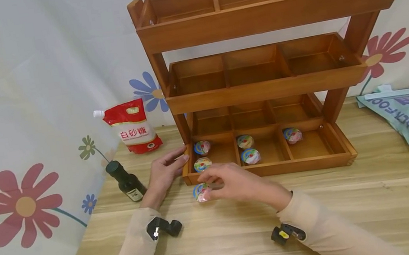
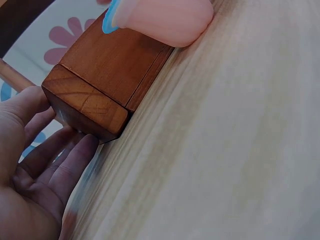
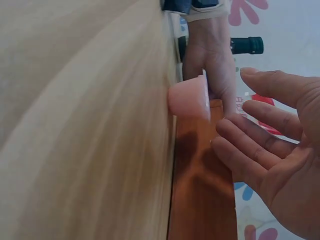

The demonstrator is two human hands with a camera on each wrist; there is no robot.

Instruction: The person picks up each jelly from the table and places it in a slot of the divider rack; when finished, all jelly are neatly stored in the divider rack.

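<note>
A pink jelly cup (image 1: 200,193) with a foil lid stands on the table, just in front of the rack's lowest tier. Around its lid, in the head view, my right hand (image 1: 235,182) reaches in from the right. The right wrist view shows that hand's fingers (image 3: 250,145) spread and apart from the cup (image 3: 187,97). At the wooden rack's (image 2: 100,75) front left corner, my left hand (image 1: 163,173) rests its thumb and fingertips against the end piece, fingers mostly straight. Behind the right hand, several lidded cups (image 1: 251,156) sit in the bottom compartments.
Two more tiers (image 1: 262,91) with dividers rise above the bottom one. Left of the rack stand a red sugar pouch (image 1: 133,128) and a dark bottle (image 1: 130,183), the bottle close to my left wrist. A teal snack bag (image 1: 408,114) lies at the right.
</note>
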